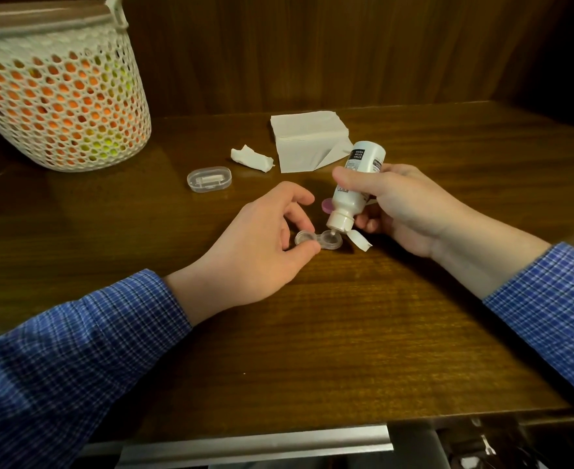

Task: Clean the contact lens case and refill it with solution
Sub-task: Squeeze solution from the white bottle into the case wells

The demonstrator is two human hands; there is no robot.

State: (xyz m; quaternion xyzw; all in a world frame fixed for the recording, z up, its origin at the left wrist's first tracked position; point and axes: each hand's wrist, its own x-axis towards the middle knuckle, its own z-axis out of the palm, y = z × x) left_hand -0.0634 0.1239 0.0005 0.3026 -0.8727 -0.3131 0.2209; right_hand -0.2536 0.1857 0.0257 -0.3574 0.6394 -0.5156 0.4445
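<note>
The small clear plastic contact lens case, two round wells joined by a narrow bridge, lies flat on the dark glossy wooden table and serves as the landmark here. The left hand pinches its left well between thumb and fingertips, steadying it. The right hand wraps its fingers and thumb round a white plastic solution bottle, tipped nozzle-down directly above the right well, its flip cap hanging open just right of the case.

To fill well, I judge the nozzle should hover just clear of the rim without touching it, and the squeeze should be gentle and brief, since the shallow well would overflow quickly. The case is light and slick, so the pinch needs to hold it level.

Just behind the case a purple round cap peeks out beside the bottle. Farther behind lie a crumpled white tissue, a soft folded stack of white paper napkins, and a clear oval plastic box. Far behind and left stands a white perforated plastic basket, with orange and green showing through its holes.
</note>
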